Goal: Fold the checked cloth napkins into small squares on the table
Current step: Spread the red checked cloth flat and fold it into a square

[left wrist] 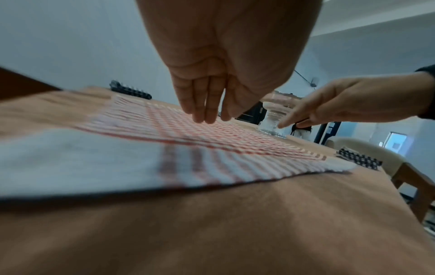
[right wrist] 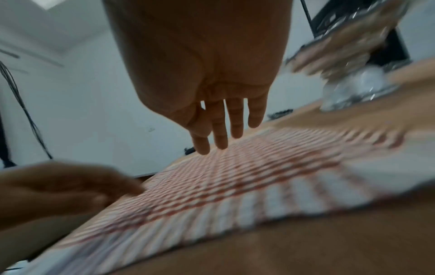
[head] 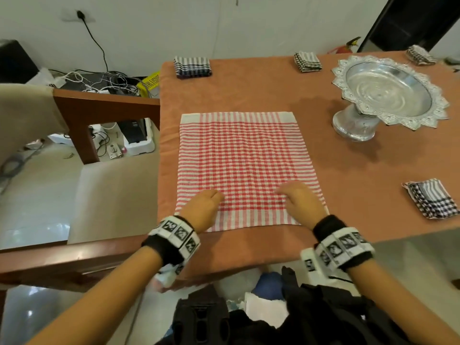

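A red-and-white checked napkin [head: 245,165] lies spread flat on the orange table [head: 348,165]; it also shows as the napkin [left wrist: 164,141] and the napkin [right wrist: 247,186] in the wrist views. My left hand [head: 206,207] hovers over its near left part, fingers [left wrist: 202,109] straight and pointing down, just above the cloth. My right hand [head: 298,200] is over the near right part, its fingers [right wrist: 221,134] straight and slightly spread above the cloth. Neither hand holds anything.
Folded dark checked napkins lie at the far left [head: 193,66], far middle [head: 307,61], far right corner [head: 420,55] and near right [head: 431,201]. A silver pedestal bowl [head: 388,93] stands right of the napkin. A chair [head: 104,155] is at the table's left edge.
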### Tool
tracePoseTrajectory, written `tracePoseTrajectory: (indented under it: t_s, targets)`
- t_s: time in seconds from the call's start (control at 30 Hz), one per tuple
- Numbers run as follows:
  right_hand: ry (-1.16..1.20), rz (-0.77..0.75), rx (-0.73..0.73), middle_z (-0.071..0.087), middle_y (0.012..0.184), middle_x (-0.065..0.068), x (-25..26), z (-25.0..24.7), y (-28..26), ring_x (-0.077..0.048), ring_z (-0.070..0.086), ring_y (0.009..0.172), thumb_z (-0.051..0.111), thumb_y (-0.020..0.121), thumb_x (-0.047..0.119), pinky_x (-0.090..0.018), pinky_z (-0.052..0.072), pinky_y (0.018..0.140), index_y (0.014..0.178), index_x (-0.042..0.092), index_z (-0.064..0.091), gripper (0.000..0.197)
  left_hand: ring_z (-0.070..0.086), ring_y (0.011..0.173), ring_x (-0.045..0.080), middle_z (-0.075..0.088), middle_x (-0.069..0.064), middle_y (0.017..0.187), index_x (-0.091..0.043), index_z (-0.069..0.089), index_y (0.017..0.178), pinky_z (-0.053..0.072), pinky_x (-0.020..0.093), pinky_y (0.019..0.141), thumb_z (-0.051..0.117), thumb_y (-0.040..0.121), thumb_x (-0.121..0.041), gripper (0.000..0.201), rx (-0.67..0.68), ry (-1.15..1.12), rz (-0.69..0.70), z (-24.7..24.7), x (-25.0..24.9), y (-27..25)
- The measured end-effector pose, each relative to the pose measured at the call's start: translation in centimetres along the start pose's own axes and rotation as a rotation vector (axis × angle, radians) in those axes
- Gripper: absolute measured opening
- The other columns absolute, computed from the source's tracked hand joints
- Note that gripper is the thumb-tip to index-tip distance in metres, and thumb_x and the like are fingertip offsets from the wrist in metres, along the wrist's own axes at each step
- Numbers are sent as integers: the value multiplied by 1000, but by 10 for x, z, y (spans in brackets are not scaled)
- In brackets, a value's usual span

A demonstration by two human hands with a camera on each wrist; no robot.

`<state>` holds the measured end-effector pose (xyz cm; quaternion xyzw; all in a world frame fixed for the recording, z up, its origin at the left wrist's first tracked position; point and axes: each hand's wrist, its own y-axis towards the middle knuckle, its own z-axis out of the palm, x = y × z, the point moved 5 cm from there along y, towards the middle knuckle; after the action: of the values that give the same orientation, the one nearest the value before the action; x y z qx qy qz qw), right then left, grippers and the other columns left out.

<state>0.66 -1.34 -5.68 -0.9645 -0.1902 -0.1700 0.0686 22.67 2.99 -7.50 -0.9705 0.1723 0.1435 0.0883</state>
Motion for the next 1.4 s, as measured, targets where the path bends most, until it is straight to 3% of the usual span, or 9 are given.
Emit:
tracePoseTrajectory:
  t_s: [0.17, 0.27, 0.33, 0.4, 0.53, 0.77, 1.0, 1.2, 1.4]
  targets:
    - [-72, 123, 349, 5, 159, -8, 60, 75, 11, -29, 1, 146, 33, 99, 20, -48, 7, 118, 149, 17, 13, 54, -3, 147, 24, -7, 8, 158, -9, -2, 149, 3, 43, 120, 28, 101, -30, 60, 288, 120, -247, 40, -9, 27]
    - [-125, 190, 417, -18, 157, 3, 49, 87, 6, -26, -18, 144, 22, 101, 36, -56, -7, 113, 148, 31, -8, 57, -1, 147, 21, -6, 2, 159, -17, 0, 150, 6, 47, 117, 14, 98, -49, 62, 217, 147, -267, 52, 8, 18]
    - [-121, 242, 422, -21, 156, 9, 26, 79, 1, -26, -20, 144, 17, 99, 45, -59, -8, 112, 146, 40, -11, 54, 14, 146, 23, 8, 3, 158, -18, 14, 149, 17, 49, 115, -6, 88, -63, 78, 140, 183, -275, 45, 20, 6]
    - [-119, 362, 413, -22, 155, 10, -13, 63, -11, -25, -20, 144, 15, 98, 50, -59, -7, 112, 144, 44, -12, 54, -1, 147, 21, -7, 2, 159, -22, -1, 150, 6, 46, 117, -14, 76, -70, 89, 254, 161, -336, 43, 42, -11]
    - [-171, 527, 439, -16, 158, 3, -67, 35, -33, -29, -15, 145, 18, 98, 47, -57, -1, 115, 147, 39, -9, 56, -12, 146, 19, -14, 4, 158, -15, -9, 149, -9, 47, 116, 11, 97, -51, 66, 324, 231, -517, 23, 59, -28]
    - [-135, 179, 458, -13, 158, 4, 32, 65, 60, -29, -14, 145, 26, 99, 30, -57, 0, 114, 148, 39, -1, 56, -10, 146, 20, -12, 5, 158, -12, -6, 149, 1, 43, 119, 20, 100, -35, 60, 312, 69, -348, 32, -8, 59]
    - [-114, 488, 430, -15, 158, 7, -78, 16, 71, -29, -13, 145, 18, 98, 49, -56, -1, 116, 147, 42, -6, 54, -8, 147, 22, -13, 5, 158, -13, -9, 149, -4, 46, 118, 19, 99, -36, 61, 250, -20, -765, -6, 95, 54]
    - [-192, 161, 441, -10, 159, 2, -7, 39, 138, -33, -10, 145, 27, 99, 29, -55, 2, 116, 148, 39, 1, 56, -10, 146, 20, -15, 4, 157, -13, -8, 149, 2, 41, 120, 28, 99, -24, 63, 369, 30, -383, 7, 21, 131]
    - [-151, 294, 478, -20, 157, 8, -61, 20, 161, -28, -15, 145, 16, 99, 47, -59, -2, 114, 145, 44, -9, 52, -10, 146, 18, -15, 0, 157, -17, -9, 149, 0, 43, 118, 24, 100, -26, 60, 327, -35, -581, -16, 93, 123]
